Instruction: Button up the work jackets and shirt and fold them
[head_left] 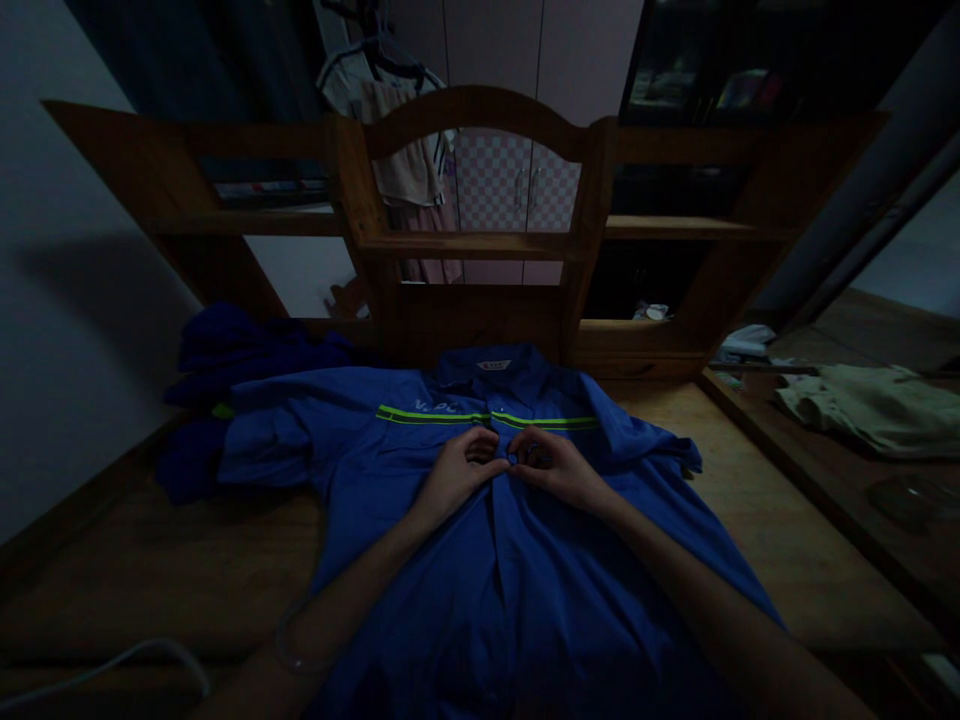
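Note:
A blue work shirt (525, 560) with a yellow-green reflective stripe across the chest lies flat, front up, on a wooden surface (765, 520), its collar toward the far side. My left hand (459, 466) and my right hand (559, 466) meet at the shirt's front placket just below the stripe. Both hands are curled, fingertips pinching the fabric edges at the centre line. What sits between the fingertips is too small and dark to make out.
A wooden headboard with shelves (480, 240) rises behind the shirt. A pile of dark blue clothing (225, 370) lies at the left. A pale green garment (877, 405) lies on the right ledge. A white cable (112, 665) runs along the near left.

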